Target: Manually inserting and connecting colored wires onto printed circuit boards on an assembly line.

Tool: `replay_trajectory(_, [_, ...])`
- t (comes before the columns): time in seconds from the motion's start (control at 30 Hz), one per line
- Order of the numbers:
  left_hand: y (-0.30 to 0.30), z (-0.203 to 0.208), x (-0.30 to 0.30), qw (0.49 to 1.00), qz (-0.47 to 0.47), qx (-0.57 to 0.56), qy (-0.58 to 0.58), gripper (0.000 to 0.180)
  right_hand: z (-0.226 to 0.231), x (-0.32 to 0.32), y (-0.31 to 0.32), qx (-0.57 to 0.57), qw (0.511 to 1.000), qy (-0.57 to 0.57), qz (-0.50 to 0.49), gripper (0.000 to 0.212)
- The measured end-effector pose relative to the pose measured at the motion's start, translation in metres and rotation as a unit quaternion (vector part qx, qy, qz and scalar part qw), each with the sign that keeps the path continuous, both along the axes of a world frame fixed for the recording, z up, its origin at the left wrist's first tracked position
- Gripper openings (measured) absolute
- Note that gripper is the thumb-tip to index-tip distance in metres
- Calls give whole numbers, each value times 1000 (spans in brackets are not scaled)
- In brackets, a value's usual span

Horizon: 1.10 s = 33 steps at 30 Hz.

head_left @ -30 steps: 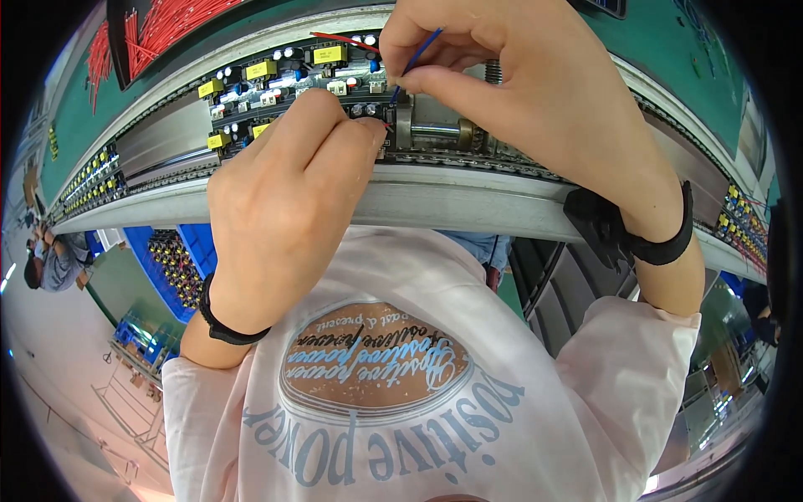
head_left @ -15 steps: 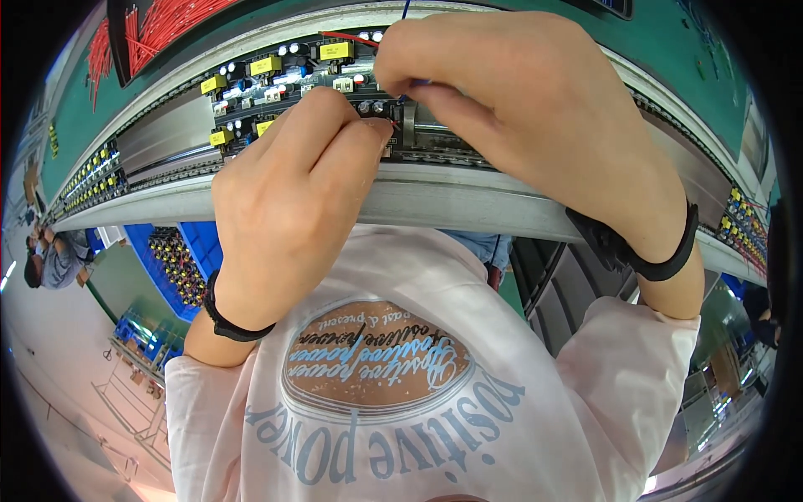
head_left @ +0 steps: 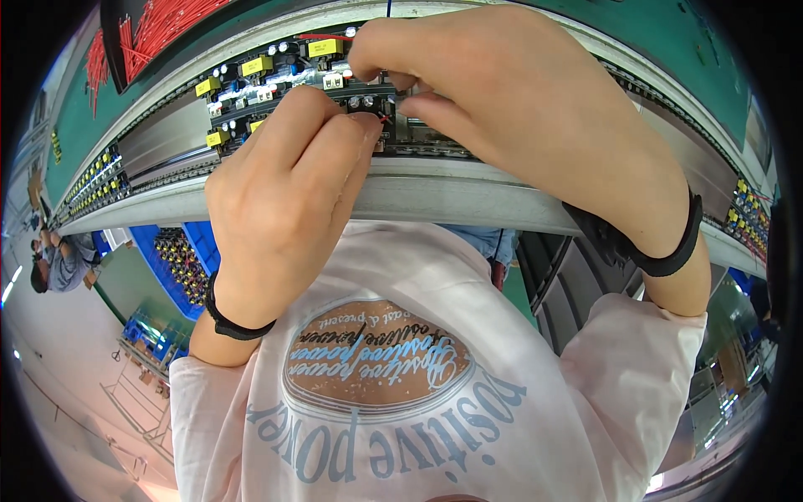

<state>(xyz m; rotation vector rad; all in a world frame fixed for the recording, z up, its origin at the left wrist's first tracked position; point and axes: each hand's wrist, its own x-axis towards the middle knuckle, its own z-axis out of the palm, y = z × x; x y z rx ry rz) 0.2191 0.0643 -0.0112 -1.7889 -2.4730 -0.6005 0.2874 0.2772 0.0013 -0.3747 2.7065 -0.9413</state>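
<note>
Through the head camera I saw both hands over a row of circuit boards [head_left: 324, 48] lying on the line, inside its metal rail [head_left: 468, 191]. I had the left hand [head_left: 280, 197] in view with its fingers curled and bunched over the near boards, the forefinger and thumb close together at the right end of one board. A short red tip showed just beside them, but I could not tell whether they were clamped on it.

The right hand [head_left: 519, 105] arched in from the right, fingers bent, its thumb a little apart from the forefinger at the same end of the boards. A blue wire [head_left: 389, 8] stood up behind that hand; its lower part was hidden, so I could not tell if the fingers gripped it. A red wire [head_left: 324, 36] lay across the far board, its right end reaching the forefinger. Beyond the rail, red wires [head_left: 167, 38] lay heaped at the upper left.
</note>
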Motion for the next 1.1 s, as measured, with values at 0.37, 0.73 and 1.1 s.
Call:
replay_trajectory(0.37, [2, 9, -1, 999, -21, -32, -8, 20, 27, -11, 8, 119, 984, -127, 39, 14])
replay_trajectory(0.73, [-5, 9, 11, 984, -41, 49, -166, 26, 16, 17, 13, -37, 994, -8, 103, 19])
replay_trajectory(1.1, [-18, 14, 6, 985, -50, 40, -158, 21, 5, 18, 24, -185, 969, -148, 70, 18])
